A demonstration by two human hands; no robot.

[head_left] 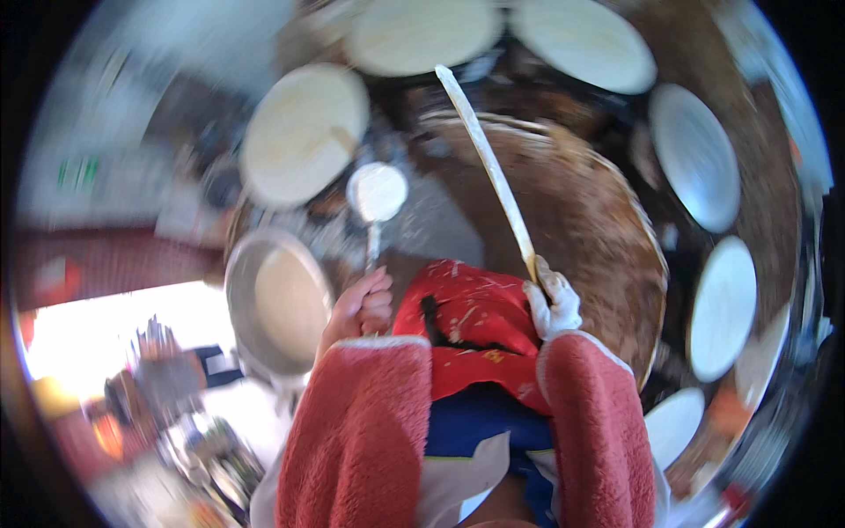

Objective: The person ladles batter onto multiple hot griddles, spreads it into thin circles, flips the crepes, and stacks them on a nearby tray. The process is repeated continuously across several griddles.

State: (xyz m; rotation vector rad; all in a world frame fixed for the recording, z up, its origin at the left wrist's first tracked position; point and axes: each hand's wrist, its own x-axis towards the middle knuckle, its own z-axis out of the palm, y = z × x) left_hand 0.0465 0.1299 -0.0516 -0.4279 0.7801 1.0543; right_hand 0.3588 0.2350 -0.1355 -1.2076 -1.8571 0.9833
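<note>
My bare left hand (363, 304) is closed around the handle of a ladle (378, 191), whose round bowl looks white with a pale mixture. In my right hand (554, 304), which wears a white glove, is one end of a long, narrow, pale spatula (488, 158). It slants away up and left, and its far tip overlaps a round pale sheet (427, 33) at the back; whether they touch I cannot tell. Beside my left hand stands a metal pot (239, 304) holding creamy batter (295, 308).
Pale round sheets (304, 134) lie in a ring, on the left, back and right (723, 308). A greyer, shinier disc (695, 158) sits at the right. A large brown round surface (585, 211) fills the middle. Blurred utensils (211, 458) stand at the lower left.
</note>
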